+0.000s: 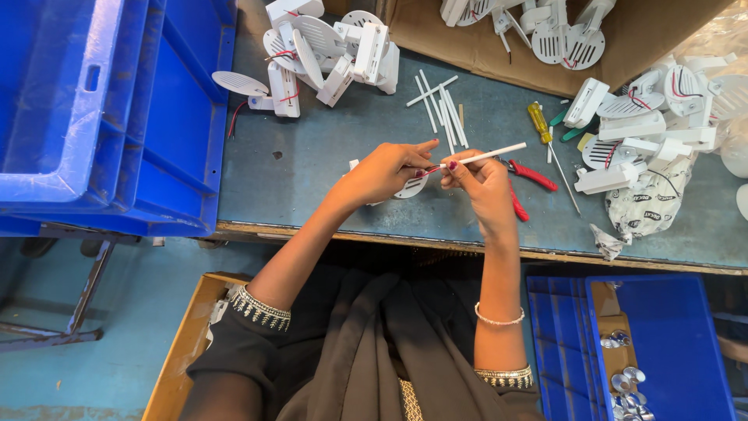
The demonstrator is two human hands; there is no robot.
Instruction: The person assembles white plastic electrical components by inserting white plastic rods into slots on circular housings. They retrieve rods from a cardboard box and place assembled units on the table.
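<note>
Nearest the camera lie a dark garment over the lap, a cardboard box at the near left and a blue bin at the near right with small silvery parts in it.

Above the near edge of the grey surface the two hands meet. The left hand has its fingers closed around a small white slotted part, with thin red wires running out toward the other hand. The right hand pinches a thin white tube between thumb and forefinger, fingers closed on its near end. The tube's long axis runs from that pinch up and to the right, away from the left hand; its near end sits just beside the wires, so the right hand is the nearer one to the tube.

Just right of the hands lie red-handled pliers and a yellow-handled screwdriver. Farther off are loose white tubes, heaps of white housings and stacked blue crates at the far left.
</note>
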